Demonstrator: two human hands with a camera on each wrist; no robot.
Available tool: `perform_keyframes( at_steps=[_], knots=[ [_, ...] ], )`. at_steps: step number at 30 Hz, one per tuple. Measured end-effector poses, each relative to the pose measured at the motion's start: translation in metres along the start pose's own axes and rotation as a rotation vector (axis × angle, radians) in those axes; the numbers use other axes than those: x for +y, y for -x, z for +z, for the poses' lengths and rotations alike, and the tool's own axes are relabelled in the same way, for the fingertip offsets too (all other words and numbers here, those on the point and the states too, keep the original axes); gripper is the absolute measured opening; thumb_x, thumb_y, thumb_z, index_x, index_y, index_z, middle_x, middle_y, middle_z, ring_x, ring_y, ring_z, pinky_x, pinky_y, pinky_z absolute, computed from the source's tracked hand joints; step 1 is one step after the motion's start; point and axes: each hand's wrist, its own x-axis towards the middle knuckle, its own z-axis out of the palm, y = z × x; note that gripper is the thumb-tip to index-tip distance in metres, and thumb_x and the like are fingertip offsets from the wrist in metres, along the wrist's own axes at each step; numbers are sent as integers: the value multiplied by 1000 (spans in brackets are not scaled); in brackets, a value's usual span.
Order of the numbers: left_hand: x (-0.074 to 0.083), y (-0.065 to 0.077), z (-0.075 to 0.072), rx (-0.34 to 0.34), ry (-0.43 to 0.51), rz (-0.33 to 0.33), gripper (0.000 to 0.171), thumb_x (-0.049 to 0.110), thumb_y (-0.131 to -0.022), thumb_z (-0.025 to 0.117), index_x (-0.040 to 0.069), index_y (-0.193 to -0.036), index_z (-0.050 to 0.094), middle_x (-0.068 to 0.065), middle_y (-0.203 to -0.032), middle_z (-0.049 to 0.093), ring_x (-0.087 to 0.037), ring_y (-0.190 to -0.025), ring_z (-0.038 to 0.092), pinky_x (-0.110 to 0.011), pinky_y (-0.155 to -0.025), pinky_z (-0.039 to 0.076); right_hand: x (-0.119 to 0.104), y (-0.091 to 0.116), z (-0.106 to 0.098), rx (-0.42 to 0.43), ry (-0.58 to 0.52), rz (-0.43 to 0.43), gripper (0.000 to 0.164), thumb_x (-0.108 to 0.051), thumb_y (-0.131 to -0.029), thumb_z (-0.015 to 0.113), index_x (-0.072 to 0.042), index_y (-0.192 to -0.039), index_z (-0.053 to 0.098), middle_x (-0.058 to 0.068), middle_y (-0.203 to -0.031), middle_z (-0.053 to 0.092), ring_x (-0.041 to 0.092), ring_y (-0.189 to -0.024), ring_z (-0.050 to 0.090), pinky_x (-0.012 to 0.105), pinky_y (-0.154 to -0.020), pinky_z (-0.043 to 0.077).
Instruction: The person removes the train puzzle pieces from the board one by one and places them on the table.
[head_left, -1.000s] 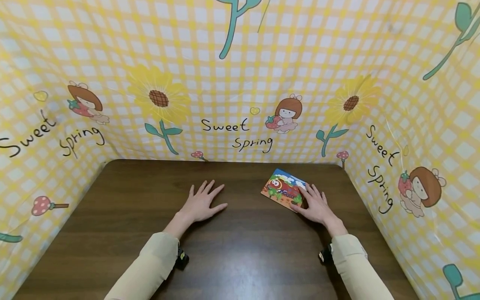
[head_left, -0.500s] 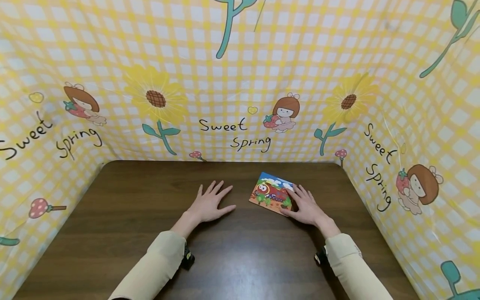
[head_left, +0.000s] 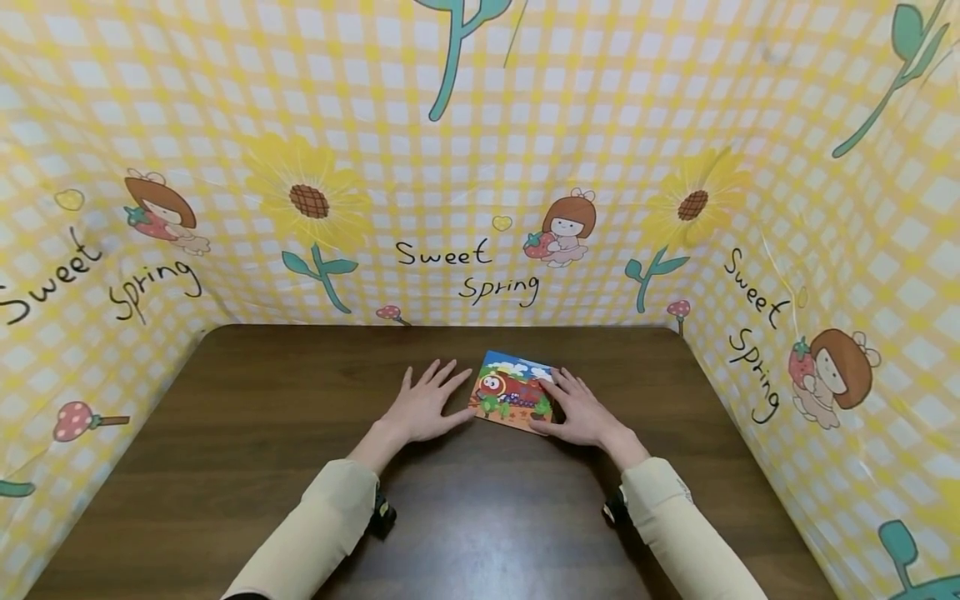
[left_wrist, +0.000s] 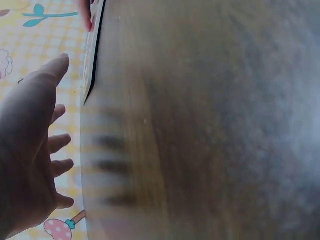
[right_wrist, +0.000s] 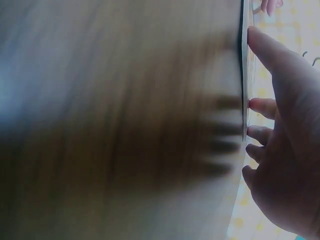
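Over one table (head_left: 480,508), one left grip (head_left: 422,408) spreads empty — one right grip (head_left: 583,412), spread, touches one picture board (head_left: 510,392).

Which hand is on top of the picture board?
The right hand, touching the right side of the cartoon picture board. The left hand is just beside the board's left edge, not on top.

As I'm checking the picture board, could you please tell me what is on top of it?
The right hand rests thumb and fingertips on the picture board near its right edge, hiding the print beneath them; the left hand is beside it.
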Motion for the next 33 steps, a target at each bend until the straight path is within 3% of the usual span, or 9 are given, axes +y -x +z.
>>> perform_keyframes(
  at_steps=[10, 20, 33],
  knots=[
    [-6, 2, 0, -7, -4, -19, 84, 70, -106, 57, 27, -175, 35, -10, -184, 27, -43, -172, 20, -84, -130, 11, -20, -18, 7, -32, 9, -44, 92, -56, -104, 71, -9, -173, 35, 23, -184, 19, 46, -173, 13, 64, -140, 14],
    [-10, 5, -3, -14, 23, -31, 86, 66, -106, 61, 22, -175, 35, -11, -186, 21, -44, -172, 17, -84, -130, 10, -43, -34, 14, -57, 18, -68, 92, -60, -103, 71, -11, -173, 36, 20, -184, 20, 42, -173, 16, 60, -140, 17],
    [-27, 13, -4, -41, 24, -39, 91, 68, -106, 58, 16, -176, 29, -16, -185, 20, -39, -173, 18, -82, -131, 10, -64, -45, 24, -88, 55, -118, 92, -63, -104, 68, -14, -174, 34, 18, -185, 19, 39, -174, 15, 56, -142, 17]
  ],
)
